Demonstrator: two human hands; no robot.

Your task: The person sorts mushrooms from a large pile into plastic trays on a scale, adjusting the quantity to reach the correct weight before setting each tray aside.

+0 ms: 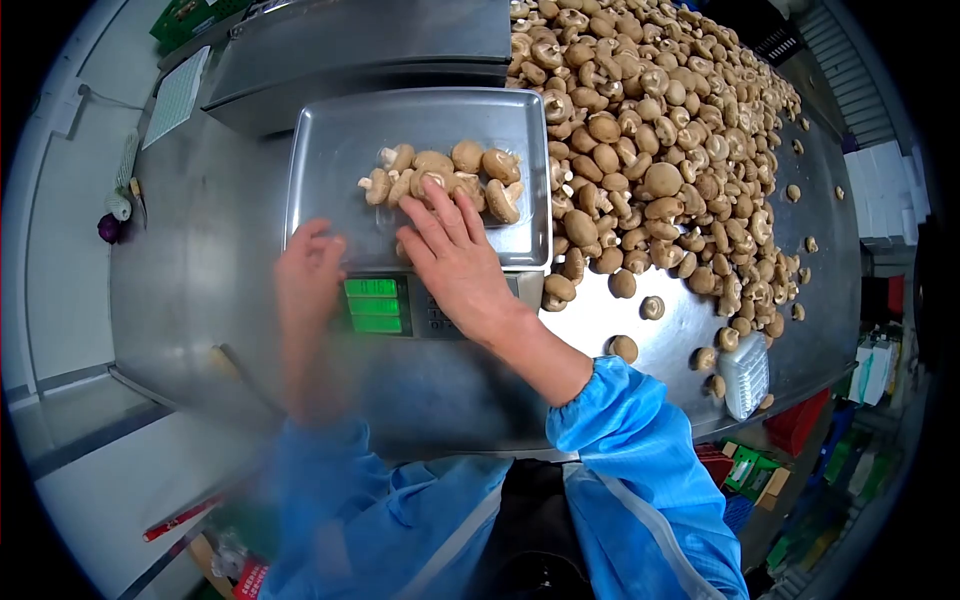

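A small group of brown shiitake mushrooms lies in the middle of a metal weighing tray. My right hand reaches over the tray with its fingers stretched out, the fingertips resting on the nearest mushrooms. At the tray's left front corner is my left hand, blurred, with thumb and fingers apart and nothing visible in it. Below the tray, the scale's display glows green; its digits are hard to read.
A large heap of shiitake mushrooms covers the metal table on the right, with several strays around it. A white foam tray stands at the right front edge. A metal box is behind the scale; a knife lies far left.
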